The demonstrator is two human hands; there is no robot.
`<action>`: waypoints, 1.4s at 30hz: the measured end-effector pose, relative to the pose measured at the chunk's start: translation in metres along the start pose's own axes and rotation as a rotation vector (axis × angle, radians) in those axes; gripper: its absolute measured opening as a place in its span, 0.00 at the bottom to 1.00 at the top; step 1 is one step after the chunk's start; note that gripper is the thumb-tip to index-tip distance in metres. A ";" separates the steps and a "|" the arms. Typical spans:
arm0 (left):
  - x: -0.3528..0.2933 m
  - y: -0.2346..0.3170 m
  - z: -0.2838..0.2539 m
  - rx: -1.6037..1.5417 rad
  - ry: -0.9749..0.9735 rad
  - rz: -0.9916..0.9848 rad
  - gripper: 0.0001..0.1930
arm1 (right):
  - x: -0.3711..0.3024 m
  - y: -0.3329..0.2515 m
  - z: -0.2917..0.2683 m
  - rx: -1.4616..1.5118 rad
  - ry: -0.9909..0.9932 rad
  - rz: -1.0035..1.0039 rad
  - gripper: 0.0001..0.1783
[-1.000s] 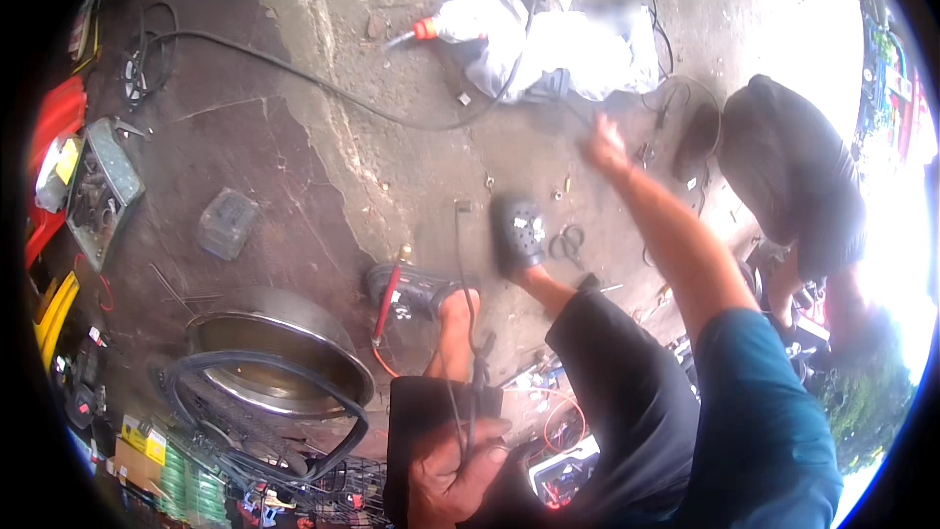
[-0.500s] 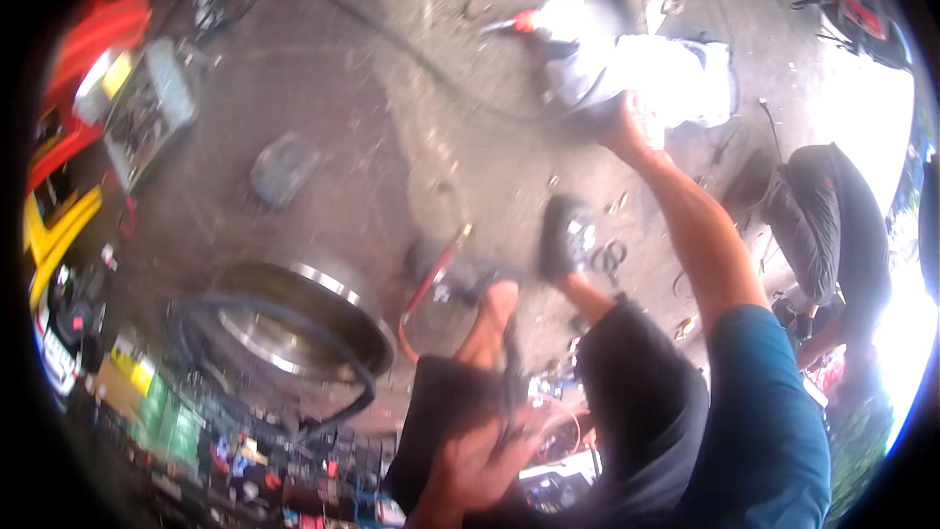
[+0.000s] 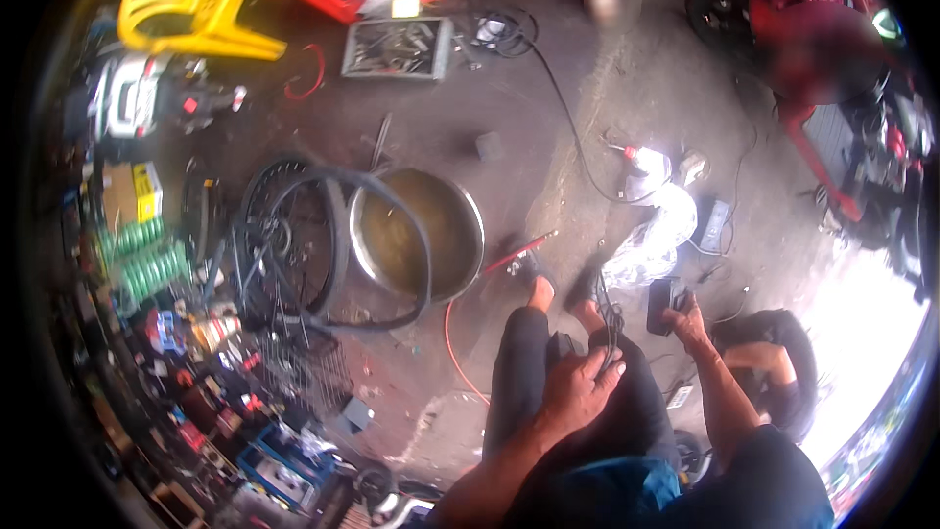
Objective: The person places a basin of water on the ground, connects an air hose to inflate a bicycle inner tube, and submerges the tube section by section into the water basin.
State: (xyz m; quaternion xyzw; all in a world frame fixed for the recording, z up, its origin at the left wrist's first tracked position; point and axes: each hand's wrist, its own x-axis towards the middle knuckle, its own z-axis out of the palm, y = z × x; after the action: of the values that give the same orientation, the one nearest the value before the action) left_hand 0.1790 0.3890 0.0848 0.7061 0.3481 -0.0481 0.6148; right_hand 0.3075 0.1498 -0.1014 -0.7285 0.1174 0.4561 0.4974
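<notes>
My left hand [image 3: 580, 390] rests over my lap, fingers closed round a bundle of black cable [image 3: 611, 325]. A dark block [image 3: 560, 347] shows beside its fingers; whether the hand holds it too is unclear. Out to the right, my right hand [image 3: 686, 321] grips a dark rectangular box [image 3: 663, 306] whose exact kind I cannot make out. Just beyond lies a glaring white plastic bag [image 3: 654, 240] on the floor, with a grey box [image 3: 716, 225] at its right side. A white bottle-like thing with a red tip [image 3: 641, 168] sits behind the bag.
At left, a metal basin of murky water [image 3: 446, 276] stands beside a bicycle wheel [image 3: 279, 235], with a tyre [image 3: 427, 250] across its rim. Further back are a tool tray [image 3: 443, 57], red stool [image 3: 343, 2] and yellow chair [image 3: 230, 15]. Other people are at the back and right.
My right hand has drawn back from the white bag and now holds the dark box. My left hand keeps the black cable over my lap. The view has turned, showing more of the left side.
</notes>
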 end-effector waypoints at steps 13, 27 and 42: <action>-0.085 0.072 -0.102 -0.311 0.358 -0.176 0.15 | -0.160 -0.256 0.117 -0.339 -0.442 -0.049 0.40; -0.116 -0.021 -0.129 -0.665 0.549 -0.050 0.19 | -0.193 -0.318 0.332 -1.580 -1.542 -0.775 0.31; -0.088 -0.125 -0.159 -0.781 0.807 -0.977 0.18 | 0.426 -0.066 0.427 -1.266 -0.056 -0.115 0.38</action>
State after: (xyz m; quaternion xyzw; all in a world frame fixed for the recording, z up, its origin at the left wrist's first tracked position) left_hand -0.0136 0.4943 0.0621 0.1637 0.8130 0.0741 0.5538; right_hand 0.3519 0.6574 -0.4317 -0.8744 -0.2276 0.4286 -0.0029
